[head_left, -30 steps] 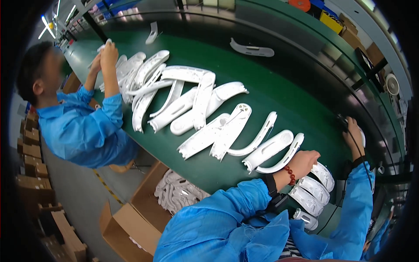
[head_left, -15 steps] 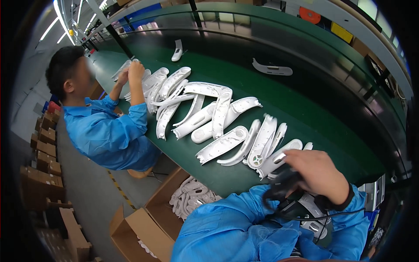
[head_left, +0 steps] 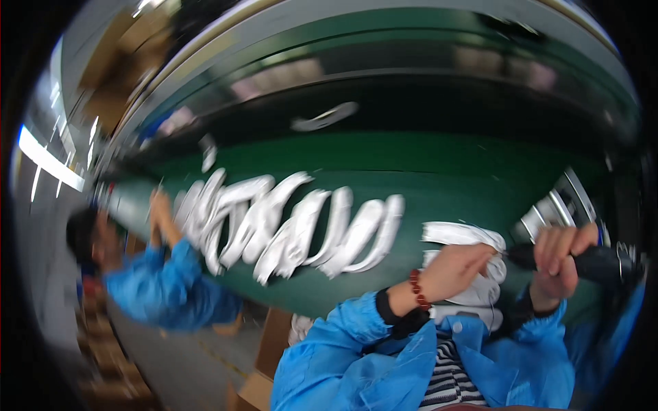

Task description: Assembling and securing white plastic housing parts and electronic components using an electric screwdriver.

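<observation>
My left hand (head_left: 452, 271), with a red bead bracelet at the wrist, has its fingertips pressed together at the tip of a black power screwdriver (head_left: 598, 265). Whatever they pinch is too small to make out. My right hand (head_left: 555, 259) is wrapped round the front of that screwdriver, which lies roughly level and points left. Under and beside my left hand lie white curved plastic shells (head_left: 458, 233), partly hidden by the hand. Another white shell (head_left: 473, 314) rests nearer to my body.
A blurred row of white curved shells (head_left: 367, 233) runs along the green bench (head_left: 411, 161) to the left. A co-worker (head_left: 164, 277) in blue sits at the far left. An open cardboard box (head_left: 273, 342) stands below the bench edge. Grey-white parts (head_left: 552, 209) lie at the right.
My view has swung to the right, blurring the scene. The screwdriver, earlier over the near shells with its cord showing, is now at the right, and my left hand has come to its tip.
</observation>
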A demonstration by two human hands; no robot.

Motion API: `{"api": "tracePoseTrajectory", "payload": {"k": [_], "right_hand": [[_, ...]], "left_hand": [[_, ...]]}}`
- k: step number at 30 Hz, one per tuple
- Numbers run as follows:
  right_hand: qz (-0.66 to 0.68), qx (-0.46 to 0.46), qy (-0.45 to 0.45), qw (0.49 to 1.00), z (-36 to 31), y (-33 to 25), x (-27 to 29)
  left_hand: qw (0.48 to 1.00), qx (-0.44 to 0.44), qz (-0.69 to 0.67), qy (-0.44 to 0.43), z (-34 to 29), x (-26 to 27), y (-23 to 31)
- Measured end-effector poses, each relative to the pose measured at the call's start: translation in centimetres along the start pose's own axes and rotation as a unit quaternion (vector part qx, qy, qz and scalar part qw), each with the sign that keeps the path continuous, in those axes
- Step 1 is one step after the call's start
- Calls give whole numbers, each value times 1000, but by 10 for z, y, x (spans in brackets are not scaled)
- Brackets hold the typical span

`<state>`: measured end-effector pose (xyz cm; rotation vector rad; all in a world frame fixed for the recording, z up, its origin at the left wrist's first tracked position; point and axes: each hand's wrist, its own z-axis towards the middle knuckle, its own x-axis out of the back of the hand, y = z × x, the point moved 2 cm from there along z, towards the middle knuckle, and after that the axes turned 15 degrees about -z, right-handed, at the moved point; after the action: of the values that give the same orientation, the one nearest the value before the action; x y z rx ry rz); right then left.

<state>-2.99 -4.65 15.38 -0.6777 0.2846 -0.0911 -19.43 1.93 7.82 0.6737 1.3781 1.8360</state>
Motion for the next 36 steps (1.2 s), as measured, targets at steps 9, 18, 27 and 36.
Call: {"api": "tracePoseTrajectory", "payload": {"k": [9, 18, 27, 36], "right_hand": [[18, -97, 67, 993, -12, 3, 46], [85, -193, 76, 975, -11, 13, 26], [82, -160, 98, 979, -8, 7, 26], [87, -164, 113, 976, -9, -5, 22]], "left_hand": [[988, 130, -15, -78, 23, -22, -17], [983, 181, -11, 10, 7, -20, -1], [979, 189, -22, 77, 6, -32, 4], [988, 146, 20, 47, 5, -30, 5]]}}
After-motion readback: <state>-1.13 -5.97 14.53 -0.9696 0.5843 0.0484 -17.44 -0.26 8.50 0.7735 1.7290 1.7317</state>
